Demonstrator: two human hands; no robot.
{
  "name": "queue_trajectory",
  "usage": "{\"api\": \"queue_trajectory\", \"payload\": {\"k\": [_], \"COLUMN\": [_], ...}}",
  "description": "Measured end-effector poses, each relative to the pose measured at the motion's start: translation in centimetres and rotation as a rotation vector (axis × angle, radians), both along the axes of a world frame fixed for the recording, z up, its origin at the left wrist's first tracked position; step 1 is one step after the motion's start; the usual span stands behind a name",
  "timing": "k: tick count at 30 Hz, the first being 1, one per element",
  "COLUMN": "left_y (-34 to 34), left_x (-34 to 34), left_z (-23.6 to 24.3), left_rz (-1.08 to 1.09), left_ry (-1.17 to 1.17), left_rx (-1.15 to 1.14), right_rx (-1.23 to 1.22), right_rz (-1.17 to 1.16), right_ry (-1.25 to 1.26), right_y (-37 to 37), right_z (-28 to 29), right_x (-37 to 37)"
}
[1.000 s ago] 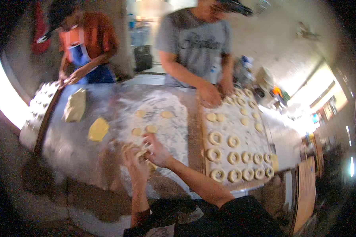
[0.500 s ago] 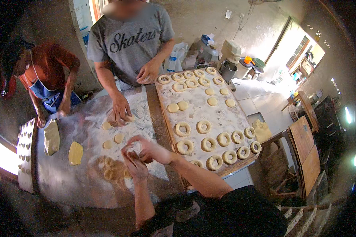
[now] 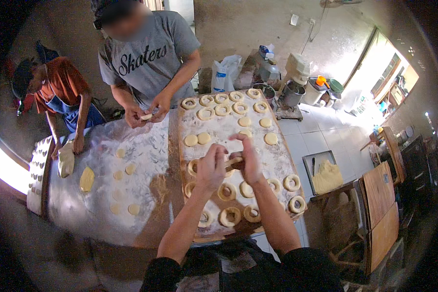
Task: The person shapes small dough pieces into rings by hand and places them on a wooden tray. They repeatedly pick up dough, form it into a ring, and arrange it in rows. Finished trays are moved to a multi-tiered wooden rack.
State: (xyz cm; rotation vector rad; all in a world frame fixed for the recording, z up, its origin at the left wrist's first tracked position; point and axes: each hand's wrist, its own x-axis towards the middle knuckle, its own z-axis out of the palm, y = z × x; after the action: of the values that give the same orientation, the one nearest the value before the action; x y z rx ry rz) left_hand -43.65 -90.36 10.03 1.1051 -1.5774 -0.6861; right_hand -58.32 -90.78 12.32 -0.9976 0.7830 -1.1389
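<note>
My left hand and my right hand together hold a dough ring above a floured wooden board. The board carries several shaped dough rings near me and flat dough rounds further away. Both hands hover over the middle of the board, fingers pinching the ring between them.
Left of the board a floured metal table holds dough discs and dough lumps. A person in a grey shirt shapes dough across the table; another in orange works at the far left. A mixer and a tray stand on the floor at right.
My hands have moved right, from the floured table to over the wooden board, carrying the dough ring. The person in grey lifted both hands off the table and now holds a dough piece.
</note>
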Motion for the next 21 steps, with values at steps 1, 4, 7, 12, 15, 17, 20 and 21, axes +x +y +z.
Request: {"api": "queue_trajectory", "payload": {"k": [1, 4, 7, 12, 15, 17, 20, 21], "left_y": [-0.3, -1.1, -1.8, -4.4, -6.0, -6.0, -4.8, -4.6], "left_x": [-1.3, -4.7, -6.9, -9.0, -9.3, -8.9, -7.8, -7.3], "left_z": [-0.1, -0.3, -0.3, 0.7, 0.6, -0.1, -1.5, -1.8], "left_rz": [-0.031, -0.104, -0.088, -0.079, 0.083, 0.141, 0.113, 0.077], "left_ry": [-0.026, 0.050, -0.109, -0.451, -0.780, -0.865, -0.934, -0.971], "left_rx": [0.037, 0.162, 0.164, 0.352, 0.483, 0.421, 0.347, 0.349], "right_rx": [-0.121, 0.144, -0.136, 0.102, -0.020, -0.128, 0.010, 0.013], "right_rz": [-0.024, -0.077, -0.096, -0.124, -0.274, -0.345, 0.006, -0.018], "right_ry": [0.136, -0.326, 0.102, 0.409, 0.961, 1.077, 1.347, 1.521], "right_y": [-0.1, 0.3, -0.8, -4.9, -6.5, -6.4, -5.3, -4.8], "right_z": [-0.3, -1.2, -2.2, -4.9, -6.5, -7.4, -8.3, -8.5], "right_x": [-0.7, -3.5, -6.1, -7.9, -8.4, -8.7, -8.7, -8.5]}}
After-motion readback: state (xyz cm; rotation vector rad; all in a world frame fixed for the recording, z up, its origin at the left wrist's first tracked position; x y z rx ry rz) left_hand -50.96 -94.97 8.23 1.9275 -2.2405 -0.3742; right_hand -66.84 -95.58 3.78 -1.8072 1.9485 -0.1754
